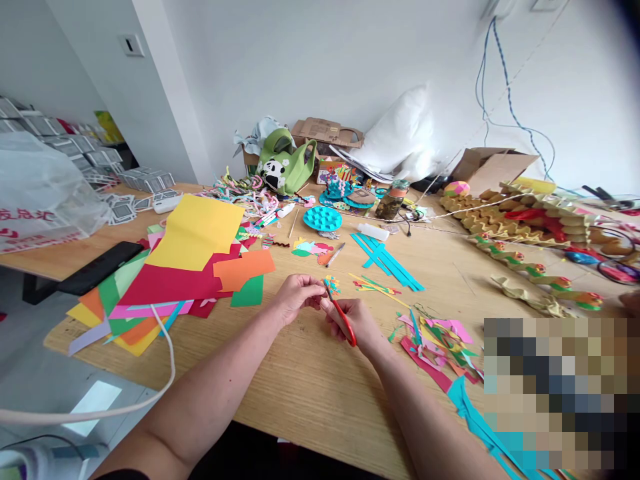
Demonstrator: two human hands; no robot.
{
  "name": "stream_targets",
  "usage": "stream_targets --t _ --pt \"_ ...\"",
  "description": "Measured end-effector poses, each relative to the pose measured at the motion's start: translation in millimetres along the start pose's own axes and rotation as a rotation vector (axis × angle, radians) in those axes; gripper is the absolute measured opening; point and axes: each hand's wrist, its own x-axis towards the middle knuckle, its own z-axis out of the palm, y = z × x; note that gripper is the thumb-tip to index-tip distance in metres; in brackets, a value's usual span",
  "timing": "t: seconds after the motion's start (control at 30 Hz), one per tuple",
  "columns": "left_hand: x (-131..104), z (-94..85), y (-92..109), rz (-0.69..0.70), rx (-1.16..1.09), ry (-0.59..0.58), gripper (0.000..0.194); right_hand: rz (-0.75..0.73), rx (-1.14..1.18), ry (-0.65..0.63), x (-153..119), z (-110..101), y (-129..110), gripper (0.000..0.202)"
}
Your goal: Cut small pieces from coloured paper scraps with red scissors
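Note:
Red-handled scissors [344, 321] are in my right hand [357, 323], their blades pointing away from me over the table. Thumb and fingers of my left hand [299, 297] are pinched together close to the blades; whatever sits between them is too small to make out. Just beyond the blade tips lies a little heap of tiny coloured paper bits [331, 285]. Thin yellow, red and green paper strips [376, 287] lie to its right. Farther back are a pen [335, 255] and some cut paper shapes [313, 248].
Coloured paper sheets [197, 230] are piled at left, beside a black phone-like slab [103, 268] and a white cable [171, 347]. Paper scraps [440, 343] and blue strips [387, 261] lie right. A blue round tray [323, 219], a jar [391, 202] and egg cartons [525, 220] stand farther back.

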Motion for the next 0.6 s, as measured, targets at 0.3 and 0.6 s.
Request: stream_targets --t 0.3,0.6 --pt "0.9 -0.7 -1.5 0.012 -0.017 0.012 0.015 0.003 -0.012 0.009 -1.2 0.6 -1.1 0.057" --pt "0.1 -0.7 -1.4 0.004 0.013 -0.004 0.015 -0.006 -0.01 0.0 1.3 -0.2 3.4 0.057"
